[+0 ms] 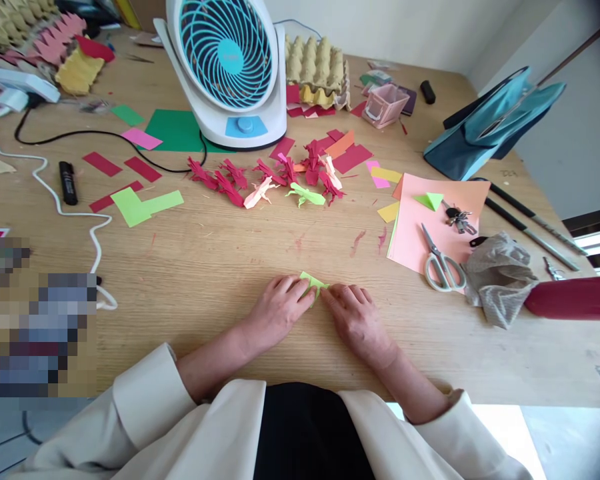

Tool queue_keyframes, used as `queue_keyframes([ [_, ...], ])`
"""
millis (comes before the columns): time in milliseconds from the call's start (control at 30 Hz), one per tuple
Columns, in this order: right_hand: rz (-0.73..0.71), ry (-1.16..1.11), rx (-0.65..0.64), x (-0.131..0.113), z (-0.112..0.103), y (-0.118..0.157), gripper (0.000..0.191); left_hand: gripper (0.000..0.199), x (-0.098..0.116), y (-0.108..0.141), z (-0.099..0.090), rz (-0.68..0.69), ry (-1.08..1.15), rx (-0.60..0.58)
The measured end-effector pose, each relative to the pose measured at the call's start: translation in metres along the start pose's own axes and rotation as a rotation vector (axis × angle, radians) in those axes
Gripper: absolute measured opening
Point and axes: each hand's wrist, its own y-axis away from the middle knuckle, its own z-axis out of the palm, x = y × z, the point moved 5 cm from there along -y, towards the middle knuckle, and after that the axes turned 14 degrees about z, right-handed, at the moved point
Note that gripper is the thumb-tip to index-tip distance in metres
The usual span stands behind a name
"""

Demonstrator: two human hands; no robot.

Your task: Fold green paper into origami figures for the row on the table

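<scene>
A small piece of light green folded paper (314, 281) lies on the table in front of me. My left hand (281, 308) holds its left side, fingers bent and pressed together over it. At its right corner, my right hand (359, 323) grips it with thumb and fingertips, the other fingers curled. Both hands partly cover the paper, so its full shape is hidden. Beyond them stands a cluster of folded paper figures in red, with a light green one (306, 195) and a pale pink one (259, 193) in front.
A white fan (245, 130) stands at the back. To the right are pink paper sheets (410, 227), scissors (444, 264), keys (460, 219), a crumpled grey bag (500, 280) and a red cylinder (575, 297). A black marker (68, 183) and a white cable (96, 247) lie left.
</scene>
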Motion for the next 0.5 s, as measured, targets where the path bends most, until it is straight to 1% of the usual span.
queue_keyframes([
  [233, 0.033, -0.024, 0.035, 0.0005, -0.0001, -0.0001, 0.029, 0.033, -0.0034, 0.0026, 0.0042, -0.015, 0.075, 0.024],
  [333, 0.056, -0.04, 0.055, 0.002, 0.001, -0.0007, 0.03, 0.034, -0.0048, 0.0042, 0.007, -0.026, 0.097, 0.032],
  [500, 0.088, -0.036, 0.052, 0.003, 0.0011, -0.0027, 0.03, 0.038, -0.005, 0.0048, 0.0083, -0.024, 0.109, 0.037],
])
